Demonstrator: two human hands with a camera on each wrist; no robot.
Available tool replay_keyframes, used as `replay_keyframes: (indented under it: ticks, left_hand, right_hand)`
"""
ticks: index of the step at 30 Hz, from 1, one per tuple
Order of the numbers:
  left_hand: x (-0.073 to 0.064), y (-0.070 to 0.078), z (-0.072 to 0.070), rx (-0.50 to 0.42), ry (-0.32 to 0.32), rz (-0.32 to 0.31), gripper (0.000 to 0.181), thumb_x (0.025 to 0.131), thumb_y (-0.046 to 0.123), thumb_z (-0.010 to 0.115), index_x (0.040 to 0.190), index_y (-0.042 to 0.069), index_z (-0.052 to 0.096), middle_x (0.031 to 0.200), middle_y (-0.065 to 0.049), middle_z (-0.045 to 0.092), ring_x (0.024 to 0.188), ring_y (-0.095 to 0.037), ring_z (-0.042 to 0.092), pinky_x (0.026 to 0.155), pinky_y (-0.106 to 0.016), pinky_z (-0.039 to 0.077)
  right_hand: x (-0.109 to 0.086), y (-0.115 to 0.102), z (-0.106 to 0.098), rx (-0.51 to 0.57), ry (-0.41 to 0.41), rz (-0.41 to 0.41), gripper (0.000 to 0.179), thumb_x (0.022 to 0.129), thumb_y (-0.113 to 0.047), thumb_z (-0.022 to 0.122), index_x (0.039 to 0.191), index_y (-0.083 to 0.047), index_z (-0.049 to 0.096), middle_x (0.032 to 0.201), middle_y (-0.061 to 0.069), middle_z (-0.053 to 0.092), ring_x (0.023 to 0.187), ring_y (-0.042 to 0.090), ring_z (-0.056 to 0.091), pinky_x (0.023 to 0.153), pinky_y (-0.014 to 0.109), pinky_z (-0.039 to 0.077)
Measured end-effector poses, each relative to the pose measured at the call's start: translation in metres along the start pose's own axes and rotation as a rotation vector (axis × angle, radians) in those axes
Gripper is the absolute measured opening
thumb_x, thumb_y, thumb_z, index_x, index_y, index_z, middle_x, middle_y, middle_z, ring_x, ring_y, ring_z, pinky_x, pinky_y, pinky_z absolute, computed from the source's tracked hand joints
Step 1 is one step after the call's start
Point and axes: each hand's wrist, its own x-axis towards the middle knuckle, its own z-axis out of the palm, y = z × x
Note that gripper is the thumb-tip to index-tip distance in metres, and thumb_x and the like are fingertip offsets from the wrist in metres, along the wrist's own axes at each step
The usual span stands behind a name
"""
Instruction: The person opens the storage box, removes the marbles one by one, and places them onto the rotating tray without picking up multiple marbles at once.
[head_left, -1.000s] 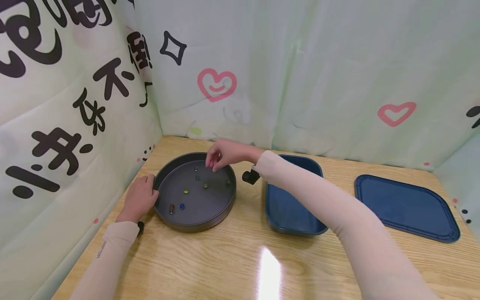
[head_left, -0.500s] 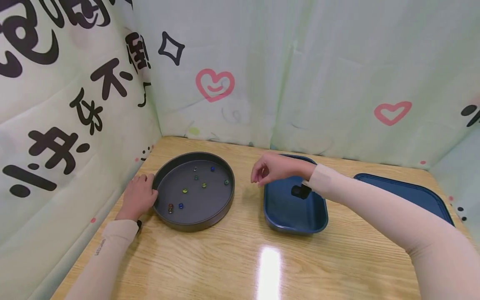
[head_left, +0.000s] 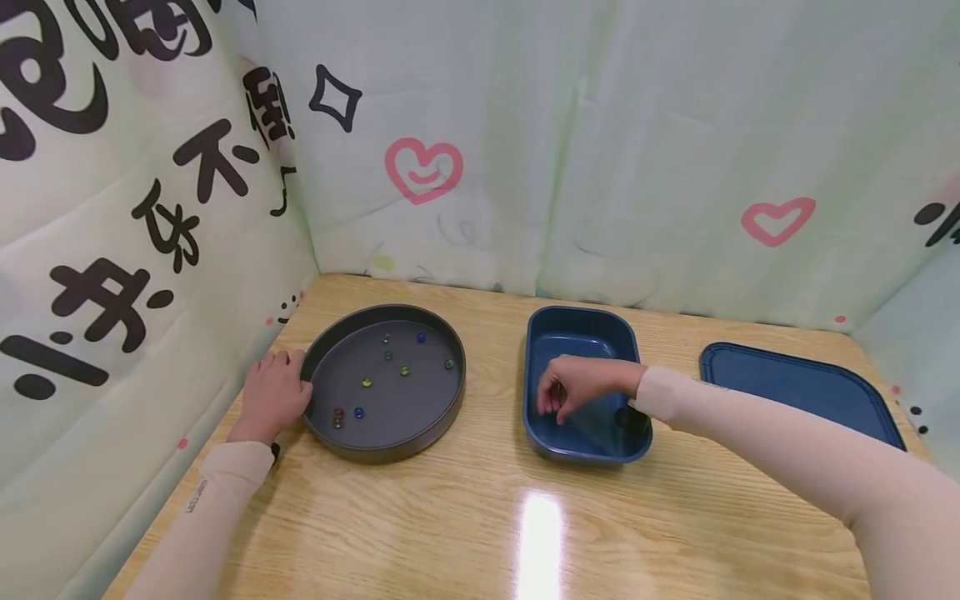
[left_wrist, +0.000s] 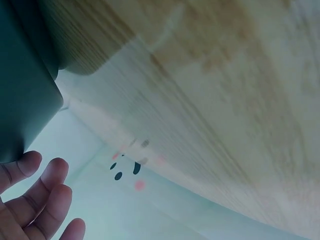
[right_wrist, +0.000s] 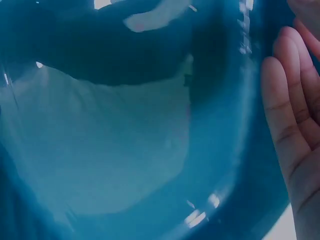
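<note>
A dark grey round pan [head_left: 397, 417] stands at left, with several glass marbles spread over its floor, among them a blue marble [head_left: 358, 412] and a yellow-green marble [head_left: 367, 382]. My left hand [head_left: 273, 396] grips the pan's left rim, thumb at the edge and fingers along the outer wall. In the left wrist view, bent fingers [left_wrist: 52, 200] reach the pan's side. My right hand [head_left: 573, 383] is low inside the blue rectangular container [head_left: 588, 454], fingers bent downward near the thumb. I cannot tell whether a marble is between its fingertips.
A flat blue lid [head_left: 795, 387] lies at right on the wooden table [head_left: 420, 525], partly behind the right sleeve. Printed curtains [head_left: 652, 167] rise along the table's back and left edges.
My right hand has moved right from above the round pan, across the table, and down into the blue container. The left hand stays at the pan's rim.
</note>
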Motion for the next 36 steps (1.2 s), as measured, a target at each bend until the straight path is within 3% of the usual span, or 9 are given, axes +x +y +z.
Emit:
replay_keyframes:
  ticks: [11,23,36]
  left_hand:
    - [-0.004,-0.002,0.001,-0.026,0.023,0.009,0.023,0.085,0.011,0.046,0.101,-0.005,0.049,0.094,-0.026,0.053,0.086,-0.04,0.046,0.075,-0.052,0.038]
    - [-0.005,-0.005,0.0,-0.04,0.025,0.018,0.021,0.084,0.009,0.046,0.1,-0.005,0.049,0.092,-0.026,0.053,0.084,-0.04,0.047,0.074,-0.052,0.038]
    - [-0.006,-0.007,0.003,-0.059,0.024,0.002,0.023,0.084,0.011,0.045,0.101,-0.005,0.049,0.094,-0.025,0.053,0.086,-0.04,0.046,0.076,-0.052,0.038]
  right_hand:
    - [0.007,-0.004,0.032,-0.022,-0.161,0.009,0.014,0.073,0.0,0.075,0.084,-0.008,0.072,0.076,-0.001,0.066,0.065,-0.003,0.054,0.064,0.016,0.05]
    - [0.013,-0.008,0.045,-0.106,-0.155,-0.034,0.014,0.071,0.005,0.072,0.071,-0.008,0.067,0.064,-0.006,0.059,0.056,-0.005,0.046,0.057,0.013,0.043]
    - [0.008,-0.005,0.036,-0.121,-0.085,0.027,0.015,0.069,-0.004,0.08,0.076,-0.012,0.071,0.074,-0.005,0.067,0.064,-0.003,0.054,0.063,0.015,0.048]
